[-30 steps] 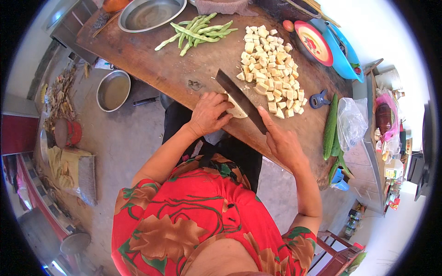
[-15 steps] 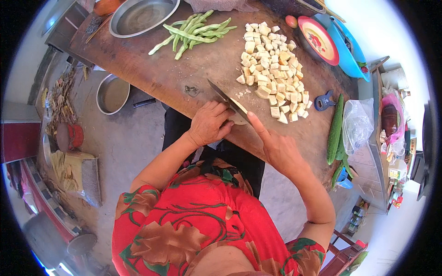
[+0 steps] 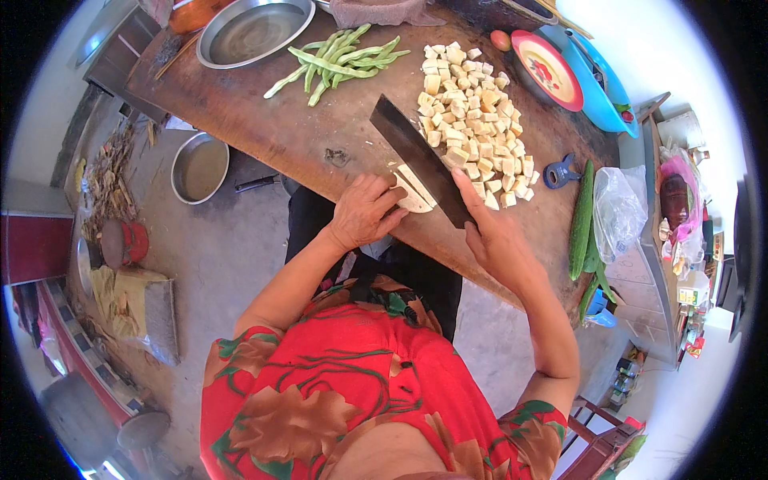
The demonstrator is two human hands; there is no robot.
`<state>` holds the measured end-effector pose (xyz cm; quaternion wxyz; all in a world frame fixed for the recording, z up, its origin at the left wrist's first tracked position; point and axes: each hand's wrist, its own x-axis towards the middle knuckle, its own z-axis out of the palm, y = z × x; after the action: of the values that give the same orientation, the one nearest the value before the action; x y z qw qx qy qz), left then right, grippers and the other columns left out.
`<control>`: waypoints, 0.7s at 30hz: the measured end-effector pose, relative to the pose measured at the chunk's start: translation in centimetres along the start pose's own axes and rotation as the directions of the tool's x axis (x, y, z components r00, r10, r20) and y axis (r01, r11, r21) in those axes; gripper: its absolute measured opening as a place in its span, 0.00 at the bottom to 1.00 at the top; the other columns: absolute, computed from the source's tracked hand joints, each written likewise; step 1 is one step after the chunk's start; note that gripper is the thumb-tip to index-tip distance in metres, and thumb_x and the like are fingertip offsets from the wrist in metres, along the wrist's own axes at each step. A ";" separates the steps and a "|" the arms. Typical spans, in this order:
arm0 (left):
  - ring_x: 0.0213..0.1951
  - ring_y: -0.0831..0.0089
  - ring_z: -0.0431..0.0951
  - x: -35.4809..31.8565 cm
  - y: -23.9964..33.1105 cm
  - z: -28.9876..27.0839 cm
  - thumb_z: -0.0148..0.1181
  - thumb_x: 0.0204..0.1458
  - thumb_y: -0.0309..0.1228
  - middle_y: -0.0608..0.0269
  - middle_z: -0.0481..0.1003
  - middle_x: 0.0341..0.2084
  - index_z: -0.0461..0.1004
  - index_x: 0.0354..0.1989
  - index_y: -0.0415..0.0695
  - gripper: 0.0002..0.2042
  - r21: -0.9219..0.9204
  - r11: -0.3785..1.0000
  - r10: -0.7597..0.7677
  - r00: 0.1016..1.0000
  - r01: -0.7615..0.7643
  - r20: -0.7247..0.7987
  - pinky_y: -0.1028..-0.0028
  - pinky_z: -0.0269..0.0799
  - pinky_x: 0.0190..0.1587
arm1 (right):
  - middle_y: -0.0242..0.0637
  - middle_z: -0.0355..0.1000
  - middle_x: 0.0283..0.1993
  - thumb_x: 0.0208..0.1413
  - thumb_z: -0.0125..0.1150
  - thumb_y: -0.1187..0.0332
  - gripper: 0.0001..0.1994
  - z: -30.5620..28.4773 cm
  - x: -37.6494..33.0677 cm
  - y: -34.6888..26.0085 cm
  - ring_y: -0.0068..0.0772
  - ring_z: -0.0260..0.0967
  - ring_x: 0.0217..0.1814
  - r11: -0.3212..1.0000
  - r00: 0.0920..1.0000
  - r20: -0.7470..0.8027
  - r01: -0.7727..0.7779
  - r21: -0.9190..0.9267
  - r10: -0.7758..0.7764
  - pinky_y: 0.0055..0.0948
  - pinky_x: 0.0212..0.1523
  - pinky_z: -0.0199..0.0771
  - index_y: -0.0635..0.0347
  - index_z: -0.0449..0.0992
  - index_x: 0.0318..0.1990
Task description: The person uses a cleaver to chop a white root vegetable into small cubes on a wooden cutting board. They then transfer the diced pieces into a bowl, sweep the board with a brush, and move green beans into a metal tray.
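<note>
My right hand point(image 3: 494, 238) grips a dark, broad-bladed cleaver point(image 3: 416, 156) by its handle end, the index finger stretched along the blade. The blade lies tilted, its flat side showing, just right of a pale cut piece of food point(image 3: 414, 194). This piece is split into narrow slices at the table's near edge. My left hand point(image 3: 365, 211) presses the slices from the left with curled fingers. Beyond the blade spreads a heap of pale cubes point(image 3: 478, 120) with tan sides. Long green beans point(image 3: 340, 60) lie in a bunch farther left.
The brown wooden table point(image 3: 280, 120) holds a metal basin point(image 3: 254, 32), a red-rimmed plate point(image 3: 548, 70) and a blue basin point(image 3: 604, 92). Near its right side lie a blue peeler-like tool point(image 3: 562, 172), a long green cucumber point(image 3: 582, 220) and a clear plastic bag point(image 3: 620, 210). A metal pan point(image 3: 200, 168) stands lower left.
The cleaver has moved slightly right and tipped over, so its broad side now shows. A slice beside it has parted from the piece. My left hand stays nearly in place.
</note>
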<state>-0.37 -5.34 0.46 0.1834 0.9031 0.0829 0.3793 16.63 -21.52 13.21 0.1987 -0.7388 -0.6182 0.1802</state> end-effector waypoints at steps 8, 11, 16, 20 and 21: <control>0.36 0.63 0.72 -0.4 -0.2 0.2 0.65 0.42 0.31 0.61 0.72 0.35 0.75 0.34 0.44 0.11 0.013 0.999 0.049 0.999 -0.049 -0.013 0.67 0.67 0.39 | 0.52 0.73 0.25 0.50 0.52 0.78 0.44 0.8 -2.0 -0.9 0.57 0.72 0.26 0.979 0.977 0.204 -0.028 -0.203 0.071 0.53 0.27 0.71 0.40 0.39 0.73; 0.35 0.62 0.72 -0.4 -0.1 0.3 0.66 0.41 0.30 0.62 0.73 0.34 0.76 0.32 0.43 0.10 0.010 0.999 0.047 0.999 -0.047 -0.019 0.66 0.68 0.38 | 0.51 0.74 0.25 0.49 0.52 0.79 0.45 1.8 -2.4 -0.4 0.58 0.73 0.25 0.982 0.987 0.160 0.001 -0.191 0.030 0.53 0.26 0.71 0.39 0.39 0.73; 0.35 0.63 0.72 -0.2 0.2 0.2 0.66 0.42 0.30 0.62 0.73 0.34 0.76 0.32 0.43 0.09 0.004 1.000 0.028 1.000 -0.028 0.003 0.67 0.69 0.38 | 0.54 0.73 0.25 0.49 0.52 0.78 0.45 2.3 -1.1 -0.9 0.58 0.73 0.26 0.978 0.967 0.240 -0.031 -0.208 0.081 0.53 0.26 0.71 0.39 0.39 0.73; 0.35 0.62 0.72 -0.6 0.0 0.5 0.66 0.42 0.29 0.61 0.72 0.33 0.76 0.32 0.43 0.09 -0.002 1.000 0.026 1.000 -0.026 0.003 0.67 0.69 0.38 | 0.56 0.72 0.24 0.51 0.53 0.76 0.44 3.5 -0.6 -0.3 0.58 0.73 0.26 0.978 0.990 0.142 0.038 -0.204 -0.009 0.53 0.27 0.70 0.38 0.39 0.73; 0.35 0.62 0.72 -0.5 -0.1 0.5 0.66 0.42 0.29 0.60 0.72 0.33 0.76 0.32 0.43 0.09 -0.007 0.999 0.040 0.999 -0.040 -0.006 0.67 0.69 0.38 | 0.57 0.73 0.25 0.51 0.53 0.75 0.43 3.2 -0.4 0.0 0.59 0.73 0.27 0.984 0.987 0.153 -0.010 -0.179 0.038 0.53 0.28 0.70 0.37 0.39 0.73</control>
<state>-0.32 -5.52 -0.23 0.1790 0.9028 0.0640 0.3857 14.96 -21.71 10.47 0.0810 -0.7447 -0.6364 0.1841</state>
